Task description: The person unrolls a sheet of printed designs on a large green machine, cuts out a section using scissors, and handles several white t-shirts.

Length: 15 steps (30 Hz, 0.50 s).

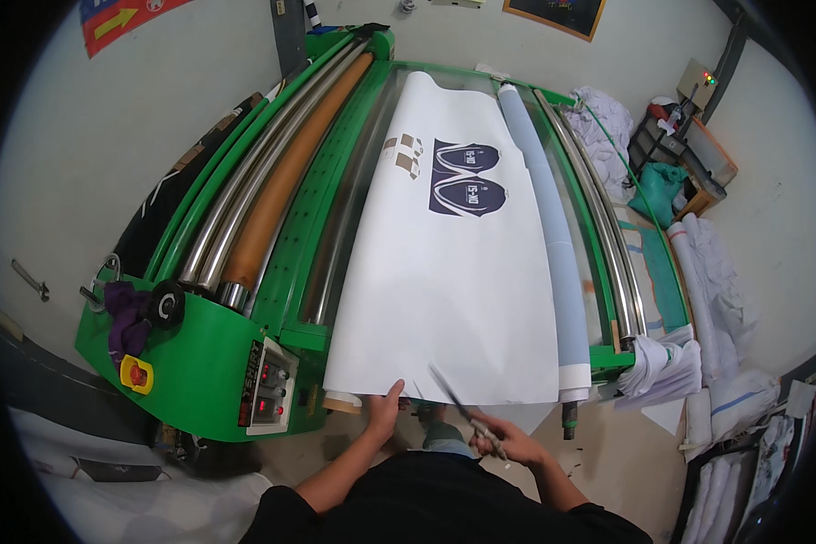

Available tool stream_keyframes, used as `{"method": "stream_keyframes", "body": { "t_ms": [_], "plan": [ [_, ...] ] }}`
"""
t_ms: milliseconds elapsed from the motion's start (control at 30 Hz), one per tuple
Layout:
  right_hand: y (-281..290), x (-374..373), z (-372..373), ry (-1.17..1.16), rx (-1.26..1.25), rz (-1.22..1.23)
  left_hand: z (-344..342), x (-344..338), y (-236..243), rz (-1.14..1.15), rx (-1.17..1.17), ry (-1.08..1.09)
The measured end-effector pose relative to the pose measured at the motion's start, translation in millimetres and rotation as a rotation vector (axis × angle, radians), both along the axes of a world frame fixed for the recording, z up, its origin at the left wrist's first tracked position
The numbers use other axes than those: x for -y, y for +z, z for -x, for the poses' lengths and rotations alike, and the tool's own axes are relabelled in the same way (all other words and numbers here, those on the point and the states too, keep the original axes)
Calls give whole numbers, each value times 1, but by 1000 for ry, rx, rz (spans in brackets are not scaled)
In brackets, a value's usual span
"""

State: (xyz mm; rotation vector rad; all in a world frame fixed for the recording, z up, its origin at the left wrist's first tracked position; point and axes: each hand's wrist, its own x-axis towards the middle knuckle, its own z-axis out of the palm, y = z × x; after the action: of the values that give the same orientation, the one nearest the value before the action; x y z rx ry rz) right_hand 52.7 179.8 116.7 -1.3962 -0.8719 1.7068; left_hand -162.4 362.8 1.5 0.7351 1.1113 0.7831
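My left hand point(384, 406) pinches the near edge of a long white sheet point(444, 299) with thumb on top. The sheet lies along the bed of a green roller machine point(309, 272) and bears two dark navy printed shapes point(467, 190) and small brown-and-white printed pieces point(403, 156) toward its far end. My right hand point(506, 440) grips large scissors point(462, 408) by the handles just beyond that same edge, their blades angled up over the sheet and partly blurred. A pale blue roll point(553, 254) runs along the sheet's right side.
Steel and brown rollers point(276, 168) fill the machine's left side, near a control panel point(270, 385) and yellow emergency button point(136, 372). More steel rollers point(607, 245) line the right. Folded white cloth point(660, 361) and fabric rolls point(703, 308) crowd the right, above a beige floor point(616, 462).
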Motion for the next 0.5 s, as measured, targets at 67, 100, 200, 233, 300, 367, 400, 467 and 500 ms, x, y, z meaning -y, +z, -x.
{"method": "stream_keyframes", "body": {
  "t_ms": [67,100,200,233,300,367,400,467,500],
  "plan": [
    [-28,19,6,136,15,102,4,-3,-1,7,-73,-64],
    [-32,22,9,214,52,128,4,-2,-3,15,-110,-90],
    [-62,31,19,243,-3,143,7,-3,-26,-151,-153,-93],
    [-77,35,24,222,-54,138,8,0,-21,-173,-160,-96],
    [-91,36,34,212,-164,125,8,-3,-8,-221,-178,-105],
    [-90,23,41,215,-283,101,8,-5,4,-208,-268,-126],
    [-99,21,45,220,-325,91,8,-6,19,-180,-322,-153],
    [-119,17,65,118,-348,27,9,-7,8,-224,-335,-182],
    [-122,7,75,73,-347,-15,9,-7,5,-208,-330,-157]
  ]
}}
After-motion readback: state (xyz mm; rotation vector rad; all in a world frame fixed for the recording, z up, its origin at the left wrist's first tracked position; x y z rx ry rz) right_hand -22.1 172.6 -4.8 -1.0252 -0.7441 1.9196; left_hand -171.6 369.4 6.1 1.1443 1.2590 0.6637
